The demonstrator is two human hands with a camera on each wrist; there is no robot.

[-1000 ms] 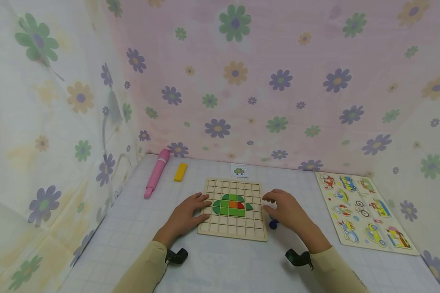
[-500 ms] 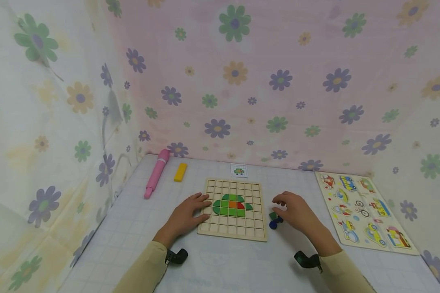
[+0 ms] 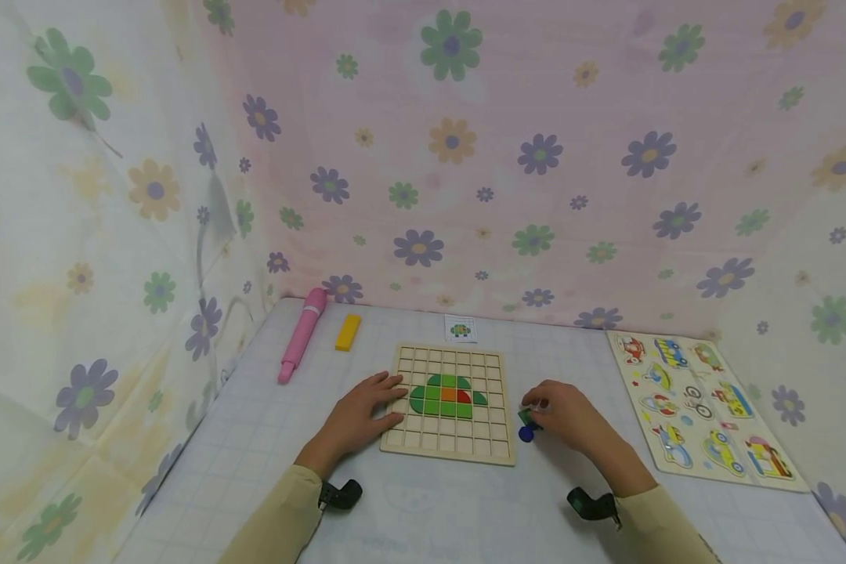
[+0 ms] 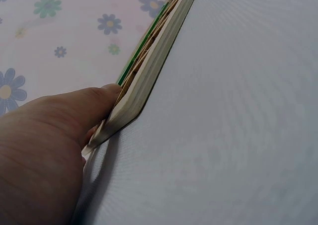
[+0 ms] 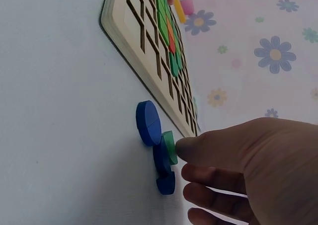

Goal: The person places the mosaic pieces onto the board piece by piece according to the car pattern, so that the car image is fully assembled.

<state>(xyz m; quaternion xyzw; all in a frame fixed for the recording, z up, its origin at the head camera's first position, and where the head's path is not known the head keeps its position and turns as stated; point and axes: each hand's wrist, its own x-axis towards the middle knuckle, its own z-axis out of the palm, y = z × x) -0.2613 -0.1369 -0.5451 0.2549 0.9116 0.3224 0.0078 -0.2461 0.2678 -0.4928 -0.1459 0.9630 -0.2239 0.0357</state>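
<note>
A wooden grid board (image 3: pixel 433 449) lies mid-table, with green, orange and red tiles (image 3: pixel 448 395) set in its squares. My left hand (image 3: pixel 356 411) rests at the board's left edge, fingers spread; in the left wrist view its thumb (image 4: pixel 107 93) lies on the rim. Right of the board, my right hand (image 3: pixel 567 413) is at a small pile, its thumb and index finger pinching a green block (image 5: pixel 170 146) on top of blue pieces. A round blue piece (image 5: pixel 148 123) stands beside the pile, made of two halves. The index fingertip is hidden in the right wrist view.
A small picture card (image 3: pixel 460 329) lies behind the board. At the back left are a yellow block (image 3: pixel 348 333) and a pink pen-shaped toy (image 3: pixel 301 337). A picture puzzle board (image 3: pixel 705 411) lies far right. Flowered cloth (image 3: pixel 465 196) encloses the table.
The right hand has moved right, away from the board's right edge, then lowered its fingers to the green block on the pile. My left hand has stayed at the board's left edge.
</note>
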